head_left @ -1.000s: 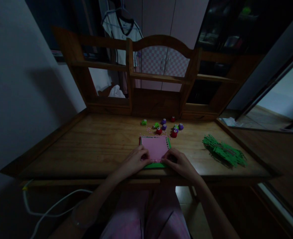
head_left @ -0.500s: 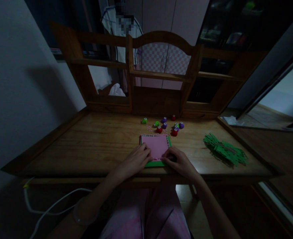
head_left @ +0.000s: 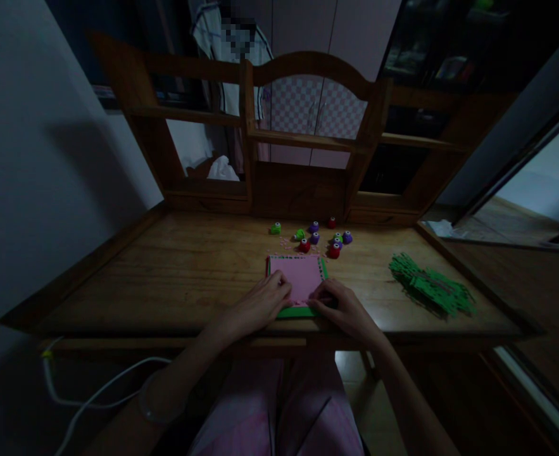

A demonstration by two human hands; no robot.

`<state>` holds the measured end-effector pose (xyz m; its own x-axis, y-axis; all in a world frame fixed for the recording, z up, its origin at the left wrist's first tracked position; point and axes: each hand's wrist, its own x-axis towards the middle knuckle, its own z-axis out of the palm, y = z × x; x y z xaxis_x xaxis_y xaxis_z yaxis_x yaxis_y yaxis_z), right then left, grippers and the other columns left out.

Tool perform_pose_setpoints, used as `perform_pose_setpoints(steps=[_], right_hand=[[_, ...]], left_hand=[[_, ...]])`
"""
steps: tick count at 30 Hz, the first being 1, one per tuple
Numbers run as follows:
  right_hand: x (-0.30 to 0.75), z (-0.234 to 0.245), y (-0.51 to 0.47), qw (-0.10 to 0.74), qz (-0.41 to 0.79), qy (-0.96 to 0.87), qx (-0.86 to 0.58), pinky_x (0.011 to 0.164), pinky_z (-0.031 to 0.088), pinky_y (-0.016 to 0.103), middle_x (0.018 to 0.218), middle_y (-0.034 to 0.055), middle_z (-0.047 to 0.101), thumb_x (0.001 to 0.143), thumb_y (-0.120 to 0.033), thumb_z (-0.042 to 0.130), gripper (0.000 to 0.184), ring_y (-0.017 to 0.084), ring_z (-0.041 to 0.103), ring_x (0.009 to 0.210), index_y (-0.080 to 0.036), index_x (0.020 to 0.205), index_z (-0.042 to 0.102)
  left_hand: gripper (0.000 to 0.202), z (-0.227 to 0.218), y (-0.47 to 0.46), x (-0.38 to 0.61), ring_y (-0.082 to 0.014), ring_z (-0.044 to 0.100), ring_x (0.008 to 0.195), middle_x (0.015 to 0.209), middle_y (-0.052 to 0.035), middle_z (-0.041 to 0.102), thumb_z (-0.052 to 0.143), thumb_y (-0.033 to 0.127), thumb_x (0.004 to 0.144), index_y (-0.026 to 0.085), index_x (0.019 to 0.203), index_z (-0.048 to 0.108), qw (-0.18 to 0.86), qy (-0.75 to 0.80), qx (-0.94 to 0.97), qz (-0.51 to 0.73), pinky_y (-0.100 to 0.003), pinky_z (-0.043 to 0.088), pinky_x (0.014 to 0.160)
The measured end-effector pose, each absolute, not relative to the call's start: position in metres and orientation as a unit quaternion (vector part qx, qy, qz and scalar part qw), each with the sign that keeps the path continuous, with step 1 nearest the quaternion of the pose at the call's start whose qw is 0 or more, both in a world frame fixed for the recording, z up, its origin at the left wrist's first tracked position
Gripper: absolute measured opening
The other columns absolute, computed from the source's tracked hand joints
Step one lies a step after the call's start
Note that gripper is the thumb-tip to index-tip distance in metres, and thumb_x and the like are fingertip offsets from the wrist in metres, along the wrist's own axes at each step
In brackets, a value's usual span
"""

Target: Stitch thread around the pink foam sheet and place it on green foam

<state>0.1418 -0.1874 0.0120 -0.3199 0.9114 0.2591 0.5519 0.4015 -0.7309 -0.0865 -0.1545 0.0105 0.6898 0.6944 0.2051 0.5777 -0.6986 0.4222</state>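
A pink sheet (head_left: 296, 276) lies over a green sheet (head_left: 302, 312) near the desk's front edge; small dark cut-out shapes run along its top and right borders. At the lower left corner my left hand (head_left: 266, 299) bends its fingers down over the pink sheet, closed and pressed on it. My right hand (head_left: 340, 303) is at the lower right corner, thumb and forefinger pinched together at the pink sheet's bottom edge. Whatever lies between those fingertips is too small to make out. Tiny pink bits show along the bottom edge between the hands.
Behind the sheets stand several small red, purple and green craft punches, including a red one (head_left: 334, 251) and a green one (head_left: 276, 228). Pink paper scraps (head_left: 285, 242) lie among them. A pile of green cut paper (head_left: 431, 284) is on the right. A wooden shelf (head_left: 302, 142) rises behind.
My left hand has shifted very slightly right over the pink sheet. The right hand keeps its pinch at the bottom edge; the view has tilted a little.
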Motion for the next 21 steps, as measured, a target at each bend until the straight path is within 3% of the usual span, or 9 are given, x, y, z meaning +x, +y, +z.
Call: perform_pose_setpoints(steps=[6, 12, 16, 21], right_hand=[[0.141, 0.010, -0.187, 0.339, 0.268, -0.765, -0.478, 0.072, 0.042, 0.029, 0.084, 0.0033, 0.060, 0.084, -0.032, 0.058, 0.012, 0.017, 0.054, 0.079, -0.020, 0.084, 0.060], [0.141, 0.011, -0.187, 0.333, 0.263, -0.770, -0.477, 0.073, 0.042, 0.029, 0.085, 0.0028, 0.061, 0.084, -0.031, 0.059, 0.010, 0.017, 0.054, 0.080, -0.021, 0.084, 0.060], [0.142, 0.011, -0.187, 0.332, 0.265, -0.770, -0.476, 0.073, 0.042, 0.029, 0.087, 0.0032, 0.061, 0.084, -0.030, 0.058, 0.010, 0.017, 0.054, 0.081, -0.020, 0.085, 0.060], [0.142, 0.010, -0.187, 0.329, 0.264, -0.773, -0.474, 0.072, 0.042, 0.029, 0.085, 0.0036, 0.061, 0.084, -0.030, 0.058, 0.011, 0.017, 0.054, 0.079, -0.019, 0.085, 0.060]], left_hand=[[0.018, 0.013, -0.153, -0.089, -0.0187, 0.046, 0.097, 0.101, -0.0044, 0.045, 0.048, 0.037, 0.087, 0.021, 0.095, 0.050, 0.157, 0.386, 0.890, 0.182, -0.034, 0.039, 0.088], [0.040, 0.022, -0.142, -0.096, -0.0250, 0.039, 0.115, 0.118, -0.0077, 0.044, 0.057, 0.050, 0.078, 0.022, 0.105, 0.048, 0.136, 0.395, 0.894, 0.162, -0.042, 0.032, 0.098], [0.051, 0.025, -0.132, -0.102, -0.0313, 0.017, 0.134, 0.146, -0.0105, 0.022, 0.060, 0.053, 0.075, 0.022, 0.113, 0.047, 0.125, 0.391, 0.903, 0.125, -0.050, 0.016, 0.107], [0.066, 0.019, -0.118, -0.115, -0.0330, 0.009, 0.138, 0.152, -0.0114, 0.012, 0.060, 0.055, 0.073, 0.025, 0.129, 0.040, 0.159, 0.389, 0.906, 0.053, -0.053, 0.013, 0.108]])
